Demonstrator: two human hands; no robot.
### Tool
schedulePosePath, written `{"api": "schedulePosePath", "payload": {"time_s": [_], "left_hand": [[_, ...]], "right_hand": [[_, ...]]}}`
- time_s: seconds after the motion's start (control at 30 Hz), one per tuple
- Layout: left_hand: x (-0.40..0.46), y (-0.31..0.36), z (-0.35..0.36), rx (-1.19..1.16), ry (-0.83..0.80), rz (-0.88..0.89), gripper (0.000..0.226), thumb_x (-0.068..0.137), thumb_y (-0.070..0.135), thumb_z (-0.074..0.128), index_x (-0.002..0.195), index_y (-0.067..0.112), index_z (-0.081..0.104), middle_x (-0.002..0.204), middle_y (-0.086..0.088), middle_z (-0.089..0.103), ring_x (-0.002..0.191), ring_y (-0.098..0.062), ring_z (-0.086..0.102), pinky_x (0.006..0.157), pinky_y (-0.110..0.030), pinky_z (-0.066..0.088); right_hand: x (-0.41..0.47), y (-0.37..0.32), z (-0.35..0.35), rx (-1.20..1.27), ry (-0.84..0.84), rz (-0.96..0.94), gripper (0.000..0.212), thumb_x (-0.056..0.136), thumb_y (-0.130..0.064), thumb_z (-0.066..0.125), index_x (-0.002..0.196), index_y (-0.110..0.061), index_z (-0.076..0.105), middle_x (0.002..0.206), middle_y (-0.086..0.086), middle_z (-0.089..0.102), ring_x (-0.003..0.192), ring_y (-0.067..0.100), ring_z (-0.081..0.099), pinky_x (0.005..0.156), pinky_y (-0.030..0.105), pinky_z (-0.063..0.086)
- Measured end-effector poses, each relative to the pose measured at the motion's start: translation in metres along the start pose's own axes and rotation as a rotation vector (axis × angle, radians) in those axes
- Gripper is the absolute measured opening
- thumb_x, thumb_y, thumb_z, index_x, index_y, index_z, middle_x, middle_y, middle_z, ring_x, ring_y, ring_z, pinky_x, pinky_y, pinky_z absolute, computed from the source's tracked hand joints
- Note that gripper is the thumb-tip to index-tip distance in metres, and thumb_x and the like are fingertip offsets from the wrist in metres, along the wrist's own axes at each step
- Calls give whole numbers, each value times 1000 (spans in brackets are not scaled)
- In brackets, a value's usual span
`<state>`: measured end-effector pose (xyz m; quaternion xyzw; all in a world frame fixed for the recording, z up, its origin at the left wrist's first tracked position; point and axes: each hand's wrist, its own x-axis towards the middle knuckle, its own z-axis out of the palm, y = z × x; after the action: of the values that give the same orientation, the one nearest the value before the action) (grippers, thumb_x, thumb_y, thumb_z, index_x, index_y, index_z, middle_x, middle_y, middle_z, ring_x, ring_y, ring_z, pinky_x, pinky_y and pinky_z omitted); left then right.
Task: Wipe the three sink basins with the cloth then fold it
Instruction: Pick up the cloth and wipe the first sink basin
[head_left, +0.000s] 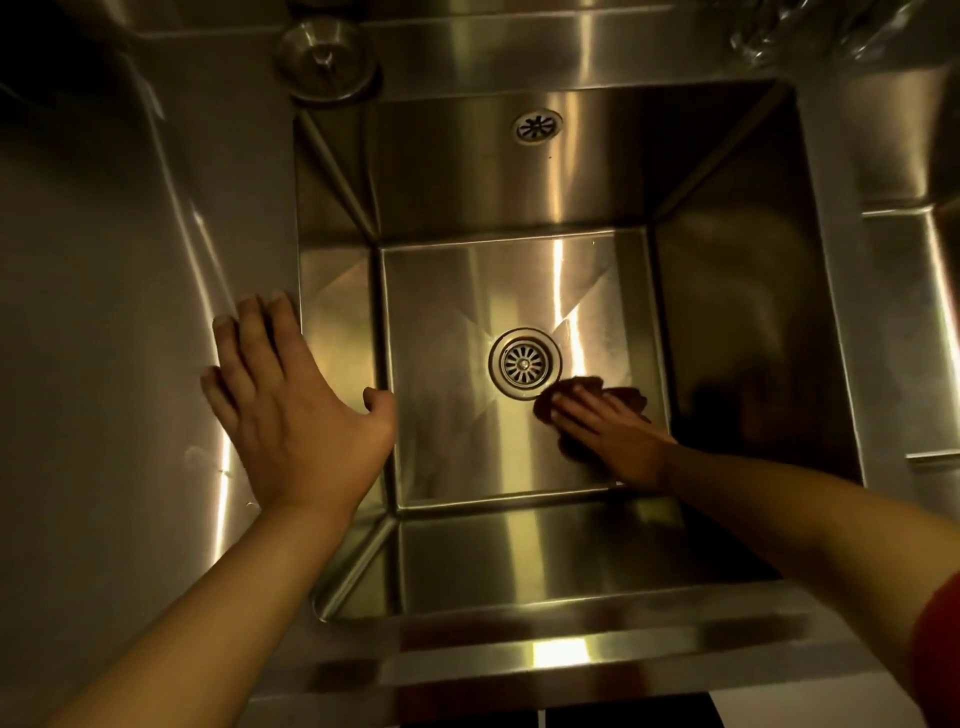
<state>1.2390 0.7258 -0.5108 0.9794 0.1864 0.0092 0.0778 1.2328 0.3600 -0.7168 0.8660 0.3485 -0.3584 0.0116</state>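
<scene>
**Wiping a square steel basin**

Right hand (605, 434), fingers flat, presses a crumpled dark cloth (589, 402) on the brushed-steel basin (519, 286) floor, touching the round slotted drain (524, 364) just beyond. Left hand (291, 410) rests open, fingers spread, on the flat rim (156, 312).

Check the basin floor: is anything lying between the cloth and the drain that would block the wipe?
Nothing visible. The right hand presses the cloth flat on the basin floor, its edge touching the drain rim.
</scene>
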Motion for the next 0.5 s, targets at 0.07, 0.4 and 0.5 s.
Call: {"api": "schedulePosePath", "payload": {"time_s": [0.07, 0.4, 0.5], "left_hand": [[0, 0, 0, 0, -3, 0, 110, 71, 44, 73, 162, 17, 19, 170, -13, 19, 158, -37, 14, 125, -62, 18], [-2, 3, -4, 13, -44, -2, 111, 76, 44, 75, 165, 17, 13, 173, -12, 12, 160, -35, 7, 127, -59, 13], [-1, 4, -3, 20, -36, -2, 112, 75, 43, 76, 164, 17, 13, 172, -12, 14, 159, -35, 10, 126, -60, 15]], "right_hand": [[6, -8, 1, -66, -36, -147, 85, 99, -15, 43, 161, -28, -13, 167, 0, -25, 153, 31, -22, 126, 55, 5], [105, -128, -27, -10, 19, -391, 73, 105, -28, 46, 164, -28, 2, 171, -2, -7, 157, 28, -13, 126, 56, -2], [118, -143, -30, -14, 49, -380, 77, 103, -16, 48, 164, -27, 1, 171, -1, -7, 156, 30, -13, 125, 58, 2]]}}
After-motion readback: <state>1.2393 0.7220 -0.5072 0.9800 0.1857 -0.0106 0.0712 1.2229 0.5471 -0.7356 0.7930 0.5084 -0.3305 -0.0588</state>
